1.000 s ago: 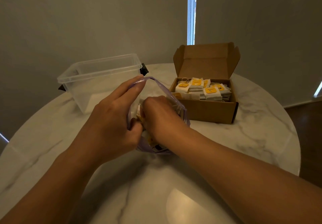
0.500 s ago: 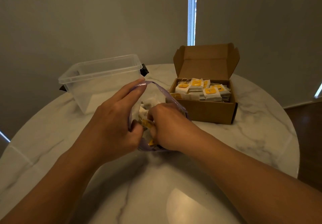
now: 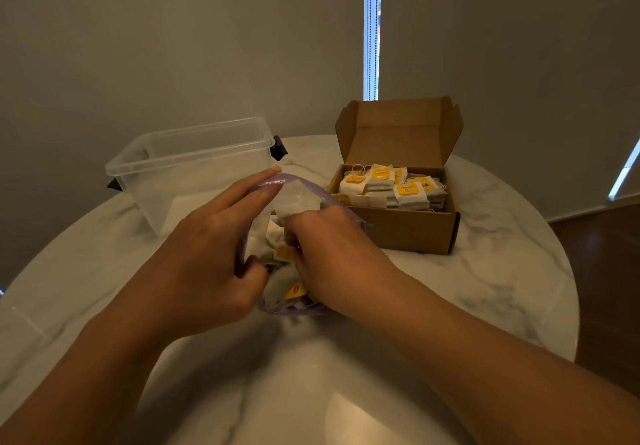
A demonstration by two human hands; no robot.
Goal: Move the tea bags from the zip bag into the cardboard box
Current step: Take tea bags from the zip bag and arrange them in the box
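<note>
Head view shows a round marble desk carrying a clear tub at the far left and an open cardboard box at the far right, already stacked with tea bags. Between them and nearer, the zip bag stands with its mouth wide, the left hand pinching its rim, forefinger stretched along the far edge. The right hand is down inside it, fingers curled round more tea bags with yellow tags.

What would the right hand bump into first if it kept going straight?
The right hand would probably meet the tea bags in the zip bag first; depth is hard to judge.
</note>
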